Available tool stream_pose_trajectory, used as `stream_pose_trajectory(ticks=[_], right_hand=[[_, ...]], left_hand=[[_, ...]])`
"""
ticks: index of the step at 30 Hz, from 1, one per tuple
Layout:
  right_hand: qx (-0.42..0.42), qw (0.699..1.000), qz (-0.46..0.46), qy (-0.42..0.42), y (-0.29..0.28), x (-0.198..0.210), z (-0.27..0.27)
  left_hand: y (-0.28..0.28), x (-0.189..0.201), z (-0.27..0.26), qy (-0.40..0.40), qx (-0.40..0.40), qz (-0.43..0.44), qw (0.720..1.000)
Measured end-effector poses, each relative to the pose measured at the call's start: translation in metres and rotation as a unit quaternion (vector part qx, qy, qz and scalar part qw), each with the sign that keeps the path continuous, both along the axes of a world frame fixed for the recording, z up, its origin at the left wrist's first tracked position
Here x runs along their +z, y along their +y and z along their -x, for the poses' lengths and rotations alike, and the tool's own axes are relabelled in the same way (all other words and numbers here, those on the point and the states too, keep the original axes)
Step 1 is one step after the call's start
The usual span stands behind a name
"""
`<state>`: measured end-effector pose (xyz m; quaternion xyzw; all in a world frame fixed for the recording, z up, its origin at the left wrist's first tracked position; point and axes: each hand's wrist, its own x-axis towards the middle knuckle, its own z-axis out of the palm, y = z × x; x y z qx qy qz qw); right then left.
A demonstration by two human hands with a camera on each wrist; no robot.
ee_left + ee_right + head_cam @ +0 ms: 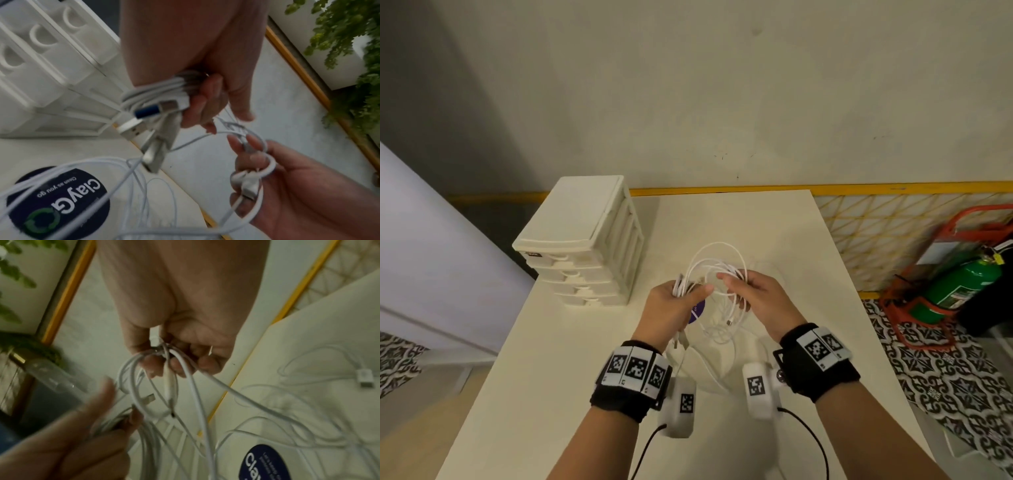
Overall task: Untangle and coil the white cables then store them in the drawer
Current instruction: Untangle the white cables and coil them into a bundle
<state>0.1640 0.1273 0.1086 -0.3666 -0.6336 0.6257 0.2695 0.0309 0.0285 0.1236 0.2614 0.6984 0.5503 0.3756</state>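
A tangle of white cables [717, 270] hangs between both hands above the white table [571, 359]. My left hand [681, 291] grips a bundle of cable strands with several USB plugs [152, 112] sticking out below its fingers. My right hand [739, 286] pinches looped strands [164, 353] and a white connector [249, 186]. More loose cable [717, 334] droops onto the table beneath the hands; another plug [363, 378] lies there. The white drawer unit [585, 246] stands at the table's far left, its drawers closed.
A round dark sticker [697, 311] sits on the table under the cables. A green fire extinguisher [959, 284] in a red stand is on the patterned floor at right. A wall with a yellow strip [756, 190] runs behind the table.
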Motion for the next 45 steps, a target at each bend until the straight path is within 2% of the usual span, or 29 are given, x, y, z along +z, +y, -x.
stream_pose_trajectory(ticks=[3,7,11,14,16,19,22,24,27,31,34,35,38,41,45], right_hand=[[0.035,0.999,0.009,-0.013,-0.006,0.003,0.002],[-0.004,1.000,0.001,0.010,-0.009,0.002,0.001],[0.000,0.999,-0.005,0.040,-0.015,0.008,-0.001],[-0.044,0.999,-0.008,0.028,-0.015,0.009,0.000],[-0.043,0.998,-0.006,0.040,-0.016,0.010,0.000],[-0.029,0.997,0.000,0.076,-0.018,0.014,0.000],[-0.099,0.990,-0.090,0.043,-0.017,0.009,0.002],[-0.174,0.965,-0.197,0.021,-0.018,0.008,0.003],[-0.200,0.916,-0.347,-0.020,-0.022,0.011,0.005],[-0.262,0.867,-0.418,-0.068,-0.027,0.019,0.006],[-0.184,0.809,-0.546,-0.120,-0.026,0.016,0.007],[-0.154,0.801,-0.562,-0.137,-0.026,0.014,0.006],[-0.122,0.804,-0.556,-0.172,-0.024,0.014,0.009],[-0.104,0.811,-0.549,-0.174,-0.026,0.023,0.015],[-0.139,0.861,-0.459,-0.169,-0.022,0.032,0.008]], left_hand=[[0.005,0.004,0.004,-0.016,0.036,-0.014,0.999],[0.008,0.013,0.019,-0.012,0.042,-0.022,0.999],[0.007,0.011,0.020,-0.012,0.054,-0.016,0.998],[0.006,0.009,0.013,-0.019,0.013,-0.001,1.000],[0.004,0.010,0.007,-0.015,-0.017,0.006,1.000],[0.004,0.010,0.007,0.002,-0.007,0.012,1.000],[0.003,0.015,0.010,0.015,0.010,-0.012,1.000],[0.001,0.019,0.010,0.020,0.005,-0.015,1.000],[-0.001,0.022,0.007,0.014,-0.002,-0.012,1.000],[-0.002,0.024,0.008,0.006,0.028,-0.012,1.000],[-0.003,0.028,0.012,0.020,0.030,-0.010,0.999],[-0.004,0.030,0.013,0.027,0.020,-0.010,0.999],[-0.006,0.038,0.013,0.042,-0.016,-0.008,0.999],[-0.007,0.040,0.016,0.063,-0.012,-0.002,0.998],[-0.010,0.040,0.028,0.059,0.052,0.008,0.997]])
